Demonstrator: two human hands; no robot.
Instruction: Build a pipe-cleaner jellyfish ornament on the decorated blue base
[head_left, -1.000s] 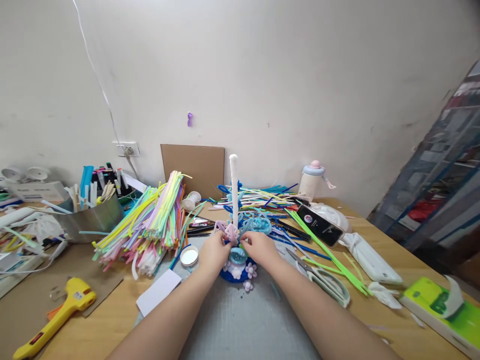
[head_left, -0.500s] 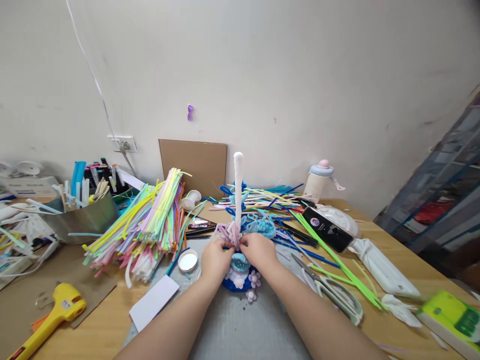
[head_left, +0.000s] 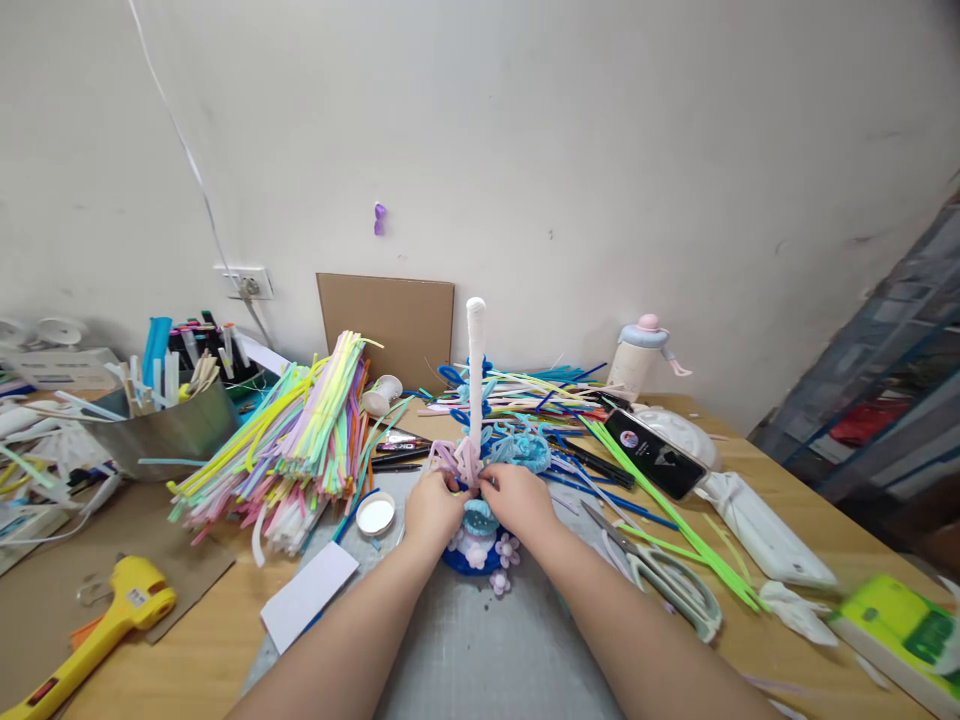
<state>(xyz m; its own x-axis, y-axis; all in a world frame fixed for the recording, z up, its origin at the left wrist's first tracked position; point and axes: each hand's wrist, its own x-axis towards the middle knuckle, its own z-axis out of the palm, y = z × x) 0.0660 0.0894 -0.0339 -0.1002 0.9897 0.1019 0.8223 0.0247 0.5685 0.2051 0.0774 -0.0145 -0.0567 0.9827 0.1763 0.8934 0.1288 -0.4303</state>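
Observation:
A pipe-cleaner craft stands on the grey mat, with a dark blue base, a light blue middle and small pale flowers. A thick white stem rises upright from it. Around the stem's foot sits a pink-lilac pipe-cleaner bow. My left hand is closed at the bow's lower left, fingertips pinched on the craft. From the right, my right hand pinches the same spot just under the bow. The exact piece between the fingertips is hidden. Light blue fuzzy loops lie behind my right hand.
Left are a pipe-cleaner bundle, a round white lid, a white card and a yellow glue gun. Scissors, green pipe cleaners, a phone and a bottle are right. Cardboard leans on the wall.
The view has shifted slightly. Both hands stay at the same spot under the bow, with only small finger movements; the left fingers are a little more bent.

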